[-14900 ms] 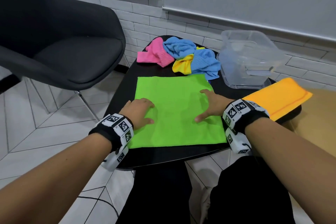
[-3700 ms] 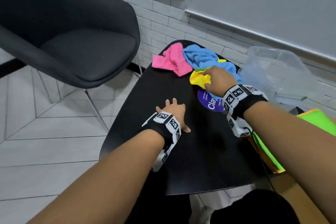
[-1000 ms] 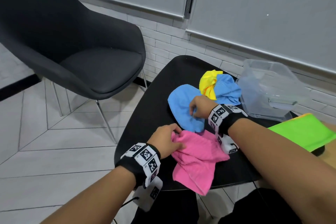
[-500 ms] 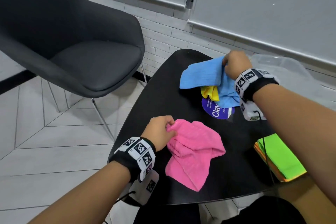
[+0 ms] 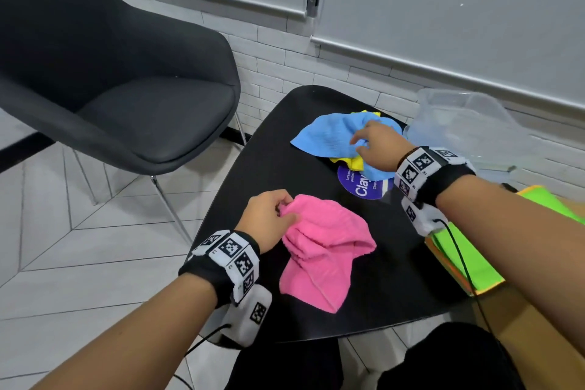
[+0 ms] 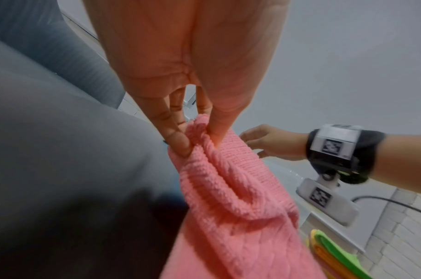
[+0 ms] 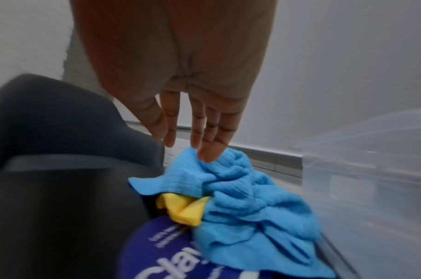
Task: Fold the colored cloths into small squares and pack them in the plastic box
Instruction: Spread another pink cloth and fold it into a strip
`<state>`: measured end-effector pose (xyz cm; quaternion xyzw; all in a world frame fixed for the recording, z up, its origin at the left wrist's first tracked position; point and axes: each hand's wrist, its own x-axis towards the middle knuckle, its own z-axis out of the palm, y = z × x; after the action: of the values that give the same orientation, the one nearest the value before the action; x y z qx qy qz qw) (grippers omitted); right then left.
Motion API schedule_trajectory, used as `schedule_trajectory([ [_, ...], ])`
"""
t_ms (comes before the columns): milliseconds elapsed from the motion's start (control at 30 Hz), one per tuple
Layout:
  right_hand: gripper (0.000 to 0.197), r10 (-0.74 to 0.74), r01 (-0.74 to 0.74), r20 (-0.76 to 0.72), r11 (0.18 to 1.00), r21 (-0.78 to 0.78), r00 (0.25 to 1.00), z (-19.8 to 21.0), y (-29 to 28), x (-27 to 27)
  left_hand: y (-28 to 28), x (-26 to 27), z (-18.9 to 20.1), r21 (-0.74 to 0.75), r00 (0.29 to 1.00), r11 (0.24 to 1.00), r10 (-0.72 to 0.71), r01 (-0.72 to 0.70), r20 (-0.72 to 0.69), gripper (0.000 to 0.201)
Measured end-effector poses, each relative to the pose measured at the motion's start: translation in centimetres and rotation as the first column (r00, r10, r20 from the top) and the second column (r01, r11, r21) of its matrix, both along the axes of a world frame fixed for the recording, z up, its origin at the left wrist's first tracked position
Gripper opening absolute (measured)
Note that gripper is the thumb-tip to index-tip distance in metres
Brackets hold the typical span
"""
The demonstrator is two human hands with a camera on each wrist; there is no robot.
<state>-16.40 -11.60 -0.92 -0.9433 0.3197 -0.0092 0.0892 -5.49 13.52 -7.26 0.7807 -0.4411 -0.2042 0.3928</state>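
The left hand [image 5: 269, 218] pinches the near-left edge of the pink cloth [image 5: 323, 256], which trails toward the table's [image 5: 395, 279] front edge. The right hand [image 5: 378, 146], fingers loosely spread and gripping nothing, rests farther back on the blue cloth [image 5: 329, 136], beside the plastic box [image 5: 465, 127].

The right hand [image 5: 378, 144] now lets go the blue cloth [image 5: 329, 136], which lies again at 12 o'clock of the pink cloth [image 5: 323, 250].

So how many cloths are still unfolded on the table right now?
3, possibly more: pink cloth pinched by the left hand; blue cloth and yellow cloth piled under the right hand. The blue heap may be two cloths.
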Motion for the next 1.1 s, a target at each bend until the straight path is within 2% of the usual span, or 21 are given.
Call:
schedule_trajectory([
  [100,0.020,0.094,-0.103,0.056,0.974,0.200,0.994,0.7,4.8,-1.8,0.0,-0.7,1.1,-0.055,0.999,0.998,0.029,-0.030,-0.024,0.006],
  [200,0.046,0.221,-0.227,0.061,0.894,0.386,0.973,1.2,9.2,-3.3,0.3,-1.8,1.8,-0.106,0.987,0.992,0.049,-0.065,-0.151,0.010],
  [233,0.049,0.260,-0.275,0.093,0.869,0.411,0.961,1.3,10.5,-3.8,0.5,-2.3,2.0,-0.131,0.973,0.989,0.041,-0.072,-0.226,0.010],
  [300,0.040,0.280,-0.309,0.130,0.864,0.397,0.951,0.8,12.1,-4.6,1.1,-3.5,2.4,-0.188,0.924,0.979,-0.003,-0.075,-0.382,0.012],
  [367,0.029,0.266,-0.299,0.142,0.896,0.328,0.954,0.1,12.7,-5.4,1.8,-4.5,2.7,-0.242,0.860,0.967,-0.052,-0.084,-0.507,0.019],
  [433,0.017,0.233,-0.272,0.157,0.911,0.310,0.960,0.0,12.4,-6.4,2.6,-5.0,2.6,-0.246,0.845,0.962,-0.033,-0.118,-0.533,0.027],
  [500,0.010,0.197,-0.248,0.180,0.912,0.327,0.964,0.4,11.8,-7.5,3.1,-5.1,1.9,-0.182,0.898,0.972,0.056,-0.149,-0.436,0.029],
  [567,0.010,0.159,-0.222,0.200,0.912,0.346,0.967,0.9,11.0,-9.0,3.4,-5.2,1.2,-0.052,0.962,0.995,0.069,-0.085,-0.263,0.027],
  [667,0.018,0.099,-0.179,0.209,0.896,0.406,0.973,1.3,9.8,-11.5,3.6,-6.0,0.4,0.219,0.987,0.963,-0.147,0.159,-0.073,0.030],
  [733,0.016,0.075,-0.157,0.204,0.891,0.425,0.976,1.5,9.1,-13.3,3.7,-6.6,0.3,0.310,0.970,0.924,-0.242,0.224,0.019,0.034],
  [800,0.010,0.068,-0.127,0.164,0.914,0.384,0.984,1.4,8.8,-15.1,3.7,-6.8,0.3,0.342,0.959,0.911,-0.272,0.230,0.080,0.036],
  [900,0.007,0.084,-0.091,0.041,0.968,0.235,0.996,0.5,8.9,-17.4,3.9,-6.3,0.3,0.376,0.947,0.899,-0.292,0.224,0.135,0.036],
  [1000,0.016,0.119,-0.105,-0.116,0.987,0.124,0.986,-0.9,9.9,-18.4,4.5,-5.3,0.4,0.403,0.942,0.892,-0.292,0.207,0.163,0.035],
  [1100,0.031,0.152,-0.117,-0.268,0.983,0.143,0.951,-2.3,11.1,-18.5,5.1,-3.7,0.5,0.433,0.938,0.886,-0.277,0.166,0.207,0.035],
])
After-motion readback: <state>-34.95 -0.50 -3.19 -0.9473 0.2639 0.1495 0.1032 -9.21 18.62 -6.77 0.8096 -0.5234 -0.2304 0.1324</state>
